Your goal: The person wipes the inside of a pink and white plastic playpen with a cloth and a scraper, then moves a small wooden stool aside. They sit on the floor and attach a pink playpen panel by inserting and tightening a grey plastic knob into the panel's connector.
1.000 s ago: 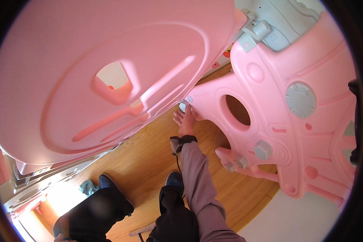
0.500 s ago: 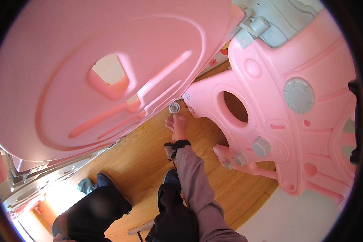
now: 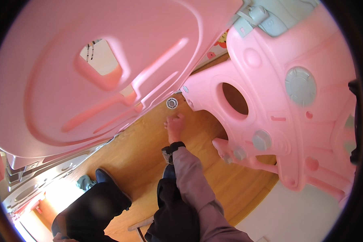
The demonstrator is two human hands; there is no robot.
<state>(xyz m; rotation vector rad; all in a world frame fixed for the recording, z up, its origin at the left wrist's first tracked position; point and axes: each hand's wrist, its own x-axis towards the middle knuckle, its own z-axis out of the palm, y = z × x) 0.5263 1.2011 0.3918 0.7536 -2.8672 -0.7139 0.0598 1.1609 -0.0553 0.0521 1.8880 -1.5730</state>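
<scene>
On the wooden floor, by the lower corner of the pink panel (image 3: 157, 48), lies a small round grey-and-white piece (image 3: 172, 103) with a ringed centre and dark marks around its rim. My right hand (image 3: 174, 124) is just short of it, apart from it, with the fingers curled in and slightly blurred. A mauve sleeve and a black wrist strap with a small device show on that arm. Only a sliver of my left hand (image 3: 61, 238) appears at the lower left edge, beside my dark trouser leg; its fingers are mostly hidden.
To the right stands a pink plastic frame (image 3: 266, 86) with an oval hole, a round grey cap (image 3: 301, 86) and grey hexagonal bolt heads (image 3: 262, 140). A crumpled teal cloth (image 3: 84, 182) lies near my shoe (image 3: 105, 177). Grey parts (image 3: 258, 18) stand at the top right.
My right hand has drawn slightly back from the round piece, and its fingers have curled in. Earlier a fingertip met the piece; now there is a gap. The view has shifted a little.
</scene>
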